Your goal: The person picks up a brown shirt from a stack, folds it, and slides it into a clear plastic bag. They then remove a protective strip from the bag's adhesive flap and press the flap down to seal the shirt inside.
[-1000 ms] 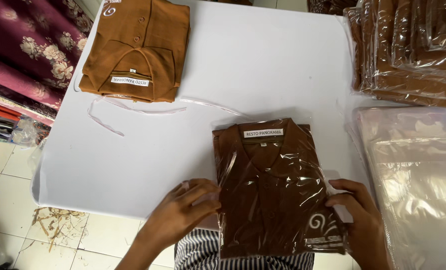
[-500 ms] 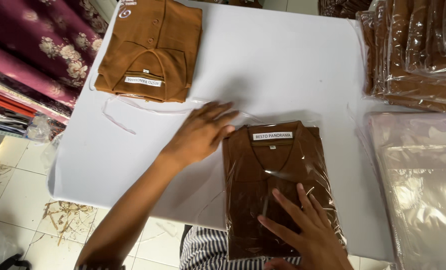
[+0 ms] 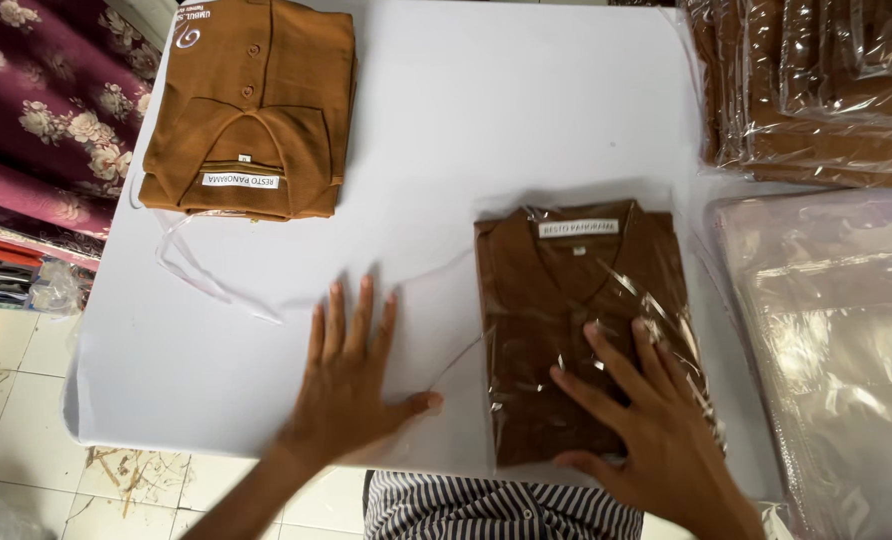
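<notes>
A folded dark brown shirt (image 3: 556, 300) lies inside a clear plastic bag on the white table (image 3: 526, 110). My right hand (image 3: 651, 420) rests flat on the lower part of this bagged shirt, fingers spread. My left hand (image 3: 351, 375) lies flat on the loose flap of the bag (image 3: 436, 300) that spreads out to the left of the shirt, fingers apart, thumb toward the shirt. Neither hand grips anything.
A stack of folded lighter brown shirts (image 3: 251, 110) without bags sits at the far left. Bagged shirts (image 3: 816, 85) are piled at the far right, with a stack of clear plastic bags (image 3: 836, 340) in front of them. Patterned maroon fabric (image 3: 36, 130) lies beyond the table's left edge.
My left hand has come back from the table's middle and now presses flat on the bag's flap left of the shirt. My right hand stays on the shirt's lower part.
</notes>
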